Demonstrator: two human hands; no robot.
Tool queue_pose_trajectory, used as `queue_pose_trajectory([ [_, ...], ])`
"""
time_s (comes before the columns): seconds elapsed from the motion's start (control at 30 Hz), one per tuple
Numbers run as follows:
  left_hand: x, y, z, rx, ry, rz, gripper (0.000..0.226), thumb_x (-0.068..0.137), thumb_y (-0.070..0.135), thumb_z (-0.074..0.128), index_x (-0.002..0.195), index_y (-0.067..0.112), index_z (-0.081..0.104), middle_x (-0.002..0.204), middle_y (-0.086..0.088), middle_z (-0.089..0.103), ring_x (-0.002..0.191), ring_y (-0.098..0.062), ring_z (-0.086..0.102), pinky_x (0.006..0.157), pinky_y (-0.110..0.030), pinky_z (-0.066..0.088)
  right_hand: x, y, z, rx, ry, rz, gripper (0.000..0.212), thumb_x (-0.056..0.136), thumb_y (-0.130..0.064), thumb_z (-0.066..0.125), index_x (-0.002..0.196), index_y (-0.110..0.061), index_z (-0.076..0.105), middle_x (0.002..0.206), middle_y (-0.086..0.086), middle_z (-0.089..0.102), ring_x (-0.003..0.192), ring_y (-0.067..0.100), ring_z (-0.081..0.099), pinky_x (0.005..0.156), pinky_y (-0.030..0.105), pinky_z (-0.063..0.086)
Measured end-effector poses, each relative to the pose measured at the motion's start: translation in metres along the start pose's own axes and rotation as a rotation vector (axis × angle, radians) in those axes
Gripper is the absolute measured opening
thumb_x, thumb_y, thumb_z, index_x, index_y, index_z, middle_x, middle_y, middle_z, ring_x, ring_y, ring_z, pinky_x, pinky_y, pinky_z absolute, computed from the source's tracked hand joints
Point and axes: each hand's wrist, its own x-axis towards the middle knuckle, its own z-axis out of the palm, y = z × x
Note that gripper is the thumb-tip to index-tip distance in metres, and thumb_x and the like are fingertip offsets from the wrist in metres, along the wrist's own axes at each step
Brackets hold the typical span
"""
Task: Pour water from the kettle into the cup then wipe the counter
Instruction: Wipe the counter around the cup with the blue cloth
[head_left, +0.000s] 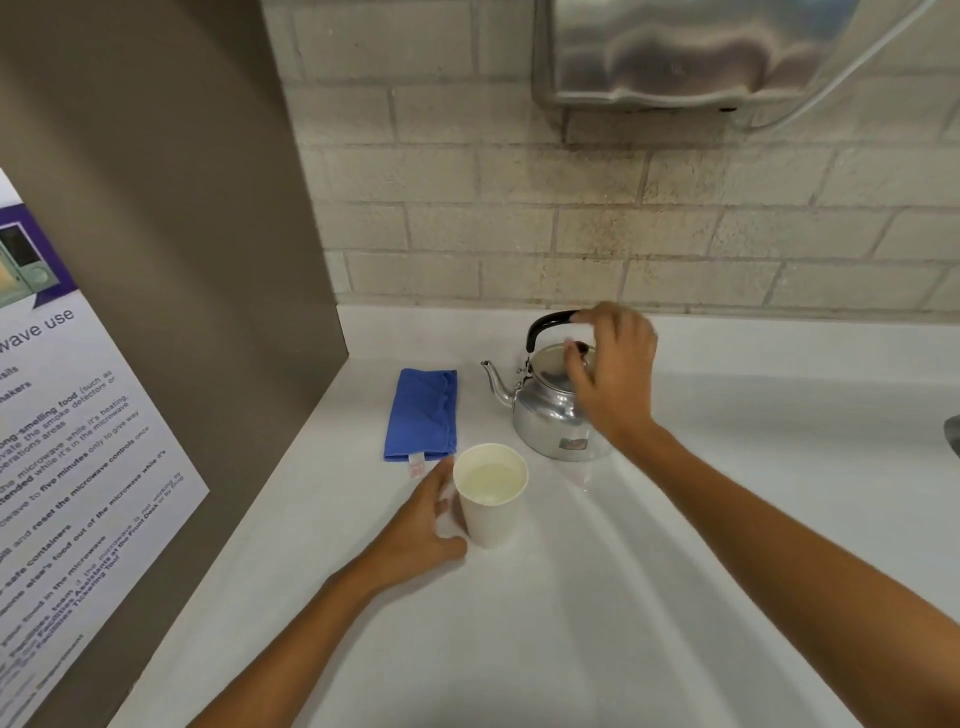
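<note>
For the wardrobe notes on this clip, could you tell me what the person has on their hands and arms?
Nothing shows: the left hand and right hand are bare, with no gloves, rings, watch or bracelets visible. Both forearms are uncovered as far as the frame edge, so no sleeves appear.

Single head-worn wide-angle view; no 2nd view was supplied, so no overlap could be stated. The scene was viewed from above, facing fwd and down onto a white counter (649, 597), with a brick wall (571, 218) beyond. Both forearms were seen entering from the bottom edge, so the camera was placed close. Straight lines were bowed near the edges, esp. along a panel (171, 260) at left.
</note>
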Motion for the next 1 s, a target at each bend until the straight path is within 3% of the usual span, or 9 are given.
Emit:
queue_pose_trajectory([
  [0.07,0.001,-0.001,-0.018,-0.007,0.093,-0.066,0.082,0.078,-0.004,0.060,0.144,0.024,0.019,0.151,-0.002,0.026,0.137,-0.021,0.030,0.105,-0.028,0.033,-0.034,-0.010,-0.003,0.033,-0.028,-0.112,0.020,0.081,-0.017,0.047,0.098,-0.010,0.055,0.098,0.014,0.060,0.094,0.023,0.043,0.082,0.029,0.028],
  [0.13,0.011,0.002,-0.033,0.034,0.234,-0.058,0.068,0.083,-0.003,0.056,0.141,0.018,0.028,0.149,-0.007,0.033,0.134,-0.022,0.035,0.104,-0.031,0.034,-0.068,-0.018,-0.001,0.038,-0.156,-0.100,0.016,0.079,-0.011,0.048,0.093,-0.008,0.057,0.091,0.013,0.059,0.088,0.025,0.043,0.076,0.029,0.029],
  [0.27,0.047,0.010,-0.056,0.261,0.393,-0.058,0.051,0.088,0.008,0.053,0.137,0.010,0.036,0.145,-0.011,0.039,0.131,-0.026,0.039,0.103,-0.031,0.033,-0.114,-0.029,0.015,-0.019,-0.507,0.067,0.029,0.084,-0.014,0.053,0.113,-0.012,0.055,0.115,0.010,0.057,0.107,0.029,0.049,0.091,0.034,0.037],
  [0.37,0.076,0.013,-0.063,0.423,0.377,-0.061,0.050,0.092,0.015,0.048,0.139,0.010,0.032,0.148,-0.012,0.034,0.132,-0.029,0.036,0.106,-0.036,0.032,-0.128,-0.033,0.022,-0.107,-0.616,0.116,0.039,0.093,-0.030,0.038,0.130,-0.018,0.040,0.137,0.005,0.043,0.125,0.024,0.037,0.105,0.033,0.031],
  [0.53,0.109,0.010,-0.063,0.595,0.308,-0.058,0.050,0.096,0.023,0.040,0.141,0.008,0.026,0.151,-0.014,0.028,0.137,-0.030,0.029,0.112,-0.040,0.028,-0.137,-0.031,0.027,-0.242,-0.808,0.171,0.051,0.098,-0.036,0.019,0.144,-0.016,0.017,0.156,0.007,0.016,0.143,0.024,0.013,0.119,0.041,0.013],
  [0.67,0.128,-0.004,-0.060,0.832,0.280,-0.072,0.055,0.097,0.031,0.032,0.144,0.008,0.015,0.156,-0.015,0.009,0.144,-0.029,0.008,0.117,-0.039,0.014,-0.142,-0.029,0.027,-0.262,-0.902,0.195,0.056,0.098,-0.042,0.013,0.147,-0.019,-0.002,0.159,0.005,-0.002,0.146,0.023,-0.005,0.120,0.042,-0.002],
  [0.77,0.136,-0.016,-0.058,0.917,0.292,-0.136,0.062,0.096,0.040,0.028,0.145,0.009,0.007,0.156,-0.017,0.000,0.144,-0.032,0.000,0.117,-0.041,0.011,-0.151,-0.026,0.022,-0.281,-0.920,0.213,0.060,0.096,-0.049,0.010,0.145,-0.022,-0.011,0.158,0.004,-0.012,0.145,0.021,-0.014,0.118,0.040,-0.009],
  [0.9,0.137,-0.032,-0.051,0.955,0.297,-0.180,0.064,0.095,0.045,0.026,0.145,0.009,0.007,0.156,-0.017,0.008,0.144,-0.031,0.003,0.118,-0.042,0.011,-0.154,-0.025,0.021,-0.284,-0.906,0.220,0.063,0.094,-0.054,0.006,0.143,-0.023,-0.016,0.157,0.002,-0.016,0.143,0.019,-0.019,0.117,0.038,-0.012],
  [1.0,0.126,-0.032,-0.046,1.019,0.223,-0.102,0.060,0.096,0.041,0.024,0.146,0.013,0.004,0.157,-0.013,0.007,0.144,-0.029,0.003,0.118,-0.040,0.009,-0.155,-0.026,0.021,-0.283,-0.890,0.214,0.063,0.094,-0.053,0.006,0.143,-0.022,-0.017,0.157,0.001,-0.016,0.143,0.018,-0.019,0.117,0.038,-0.012],
])
